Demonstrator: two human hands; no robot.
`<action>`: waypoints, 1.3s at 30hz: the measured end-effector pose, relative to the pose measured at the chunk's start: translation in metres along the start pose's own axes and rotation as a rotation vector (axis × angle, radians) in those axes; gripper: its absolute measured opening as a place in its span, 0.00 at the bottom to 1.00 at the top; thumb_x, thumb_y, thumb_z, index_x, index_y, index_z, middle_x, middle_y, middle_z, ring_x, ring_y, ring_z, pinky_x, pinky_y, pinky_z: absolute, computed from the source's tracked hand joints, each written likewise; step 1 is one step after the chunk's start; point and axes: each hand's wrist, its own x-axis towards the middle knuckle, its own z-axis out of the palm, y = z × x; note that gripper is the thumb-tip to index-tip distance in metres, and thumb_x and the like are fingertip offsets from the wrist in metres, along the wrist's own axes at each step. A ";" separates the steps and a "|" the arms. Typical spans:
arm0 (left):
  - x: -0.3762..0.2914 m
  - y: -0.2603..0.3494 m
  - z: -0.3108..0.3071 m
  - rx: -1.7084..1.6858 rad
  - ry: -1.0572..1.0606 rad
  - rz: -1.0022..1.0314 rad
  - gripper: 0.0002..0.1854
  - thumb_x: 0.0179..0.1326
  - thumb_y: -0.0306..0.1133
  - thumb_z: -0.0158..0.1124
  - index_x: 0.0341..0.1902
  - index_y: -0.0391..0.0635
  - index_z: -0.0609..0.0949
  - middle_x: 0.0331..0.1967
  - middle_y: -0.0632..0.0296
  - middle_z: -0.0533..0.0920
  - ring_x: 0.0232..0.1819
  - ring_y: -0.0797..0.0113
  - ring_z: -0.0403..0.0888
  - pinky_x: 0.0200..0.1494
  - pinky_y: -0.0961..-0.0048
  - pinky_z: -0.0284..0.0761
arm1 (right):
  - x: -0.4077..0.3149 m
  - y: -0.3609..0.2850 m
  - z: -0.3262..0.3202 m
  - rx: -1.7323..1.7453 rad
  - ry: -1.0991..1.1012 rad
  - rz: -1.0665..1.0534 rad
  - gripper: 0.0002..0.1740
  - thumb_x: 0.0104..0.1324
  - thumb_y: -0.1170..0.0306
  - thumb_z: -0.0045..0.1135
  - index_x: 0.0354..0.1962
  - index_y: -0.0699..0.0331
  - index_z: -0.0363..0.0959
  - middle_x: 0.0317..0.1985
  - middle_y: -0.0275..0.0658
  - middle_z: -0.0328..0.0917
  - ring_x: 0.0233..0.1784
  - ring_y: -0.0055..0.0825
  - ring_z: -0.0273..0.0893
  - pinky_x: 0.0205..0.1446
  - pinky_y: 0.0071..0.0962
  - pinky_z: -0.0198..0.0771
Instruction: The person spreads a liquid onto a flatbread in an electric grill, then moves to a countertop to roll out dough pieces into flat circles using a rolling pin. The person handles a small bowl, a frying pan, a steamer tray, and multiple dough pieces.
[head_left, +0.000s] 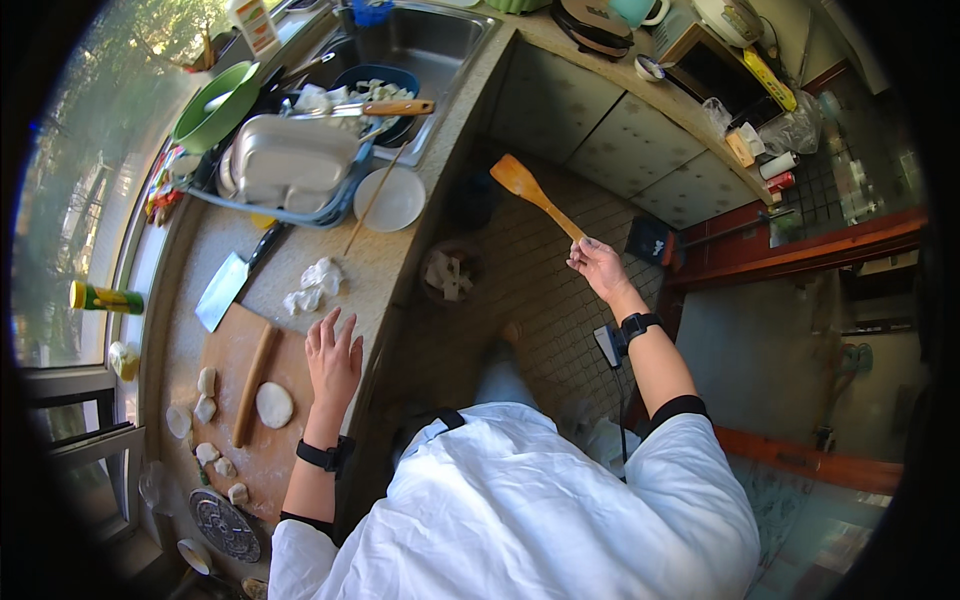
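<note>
My right hand (598, 264) grips the handle end of a wooden spatula (536, 193), held out over the floor with its blade pointing up and left. My left hand (332, 352) is empty, fingers apart, above the counter beside the crumpled white tissue or plastic (315, 285). Just left of it lies a wooden board (289, 367) dusted with flour. A rolling pin (253, 384), a flattened round of dough (274, 405) and several small dough pieces (205, 409) rest there. A cleaver (223, 291) with a black handle lies at the board's upper end.
A blue dish rack (322, 219) full of dishes stands by the steel sink (450, 34). One chopstick lies across a white plate (397, 199) near the counter edge. A waste bin (452, 274) and a dustpan (649, 240) stand on the floor. Cabinets (555, 97) run along the far side.
</note>
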 end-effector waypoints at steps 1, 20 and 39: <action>0.019 0.021 0.010 -0.017 -0.012 0.009 0.21 0.56 0.31 0.63 0.55 0.48 0.77 0.59 0.56 0.71 0.59 0.50 0.67 0.60 0.55 0.64 | 0.009 -0.011 -0.018 0.024 0.024 -0.007 0.08 0.69 0.67 0.51 0.34 0.62 0.73 0.31 0.31 0.73 0.36 0.20 0.71 0.49 0.26 0.71; 0.327 0.212 0.157 -0.201 -0.043 0.125 0.18 0.57 0.26 0.61 0.53 0.46 0.78 0.59 0.52 0.71 0.59 0.48 0.68 0.61 0.56 0.66 | 0.225 -0.240 -0.254 0.223 0.443 -0.249 0.08 0.68 0.63 0.55 0.40 0.56 0.76 0.39 0.28 0.79 0.38 0.19 0.71 0.50 0.29 0.66; 0.556 0.259 0.245 -0.280 -0.211 0.064 0.16 0.59 0.26 0.59 0.53 0.44 0.79 0.59 0.50 0.71 0.59 0.48 0.70 0.60 0.58 0.67 | 0.447 -0.329 -0.361 0.236 0.606 -0.118 0.13 0.66 0.58 0.56 0.38 0.59 0.79 0.29 0.27 0.72 0.39 0.21 0.69 0.51 0.29 0.64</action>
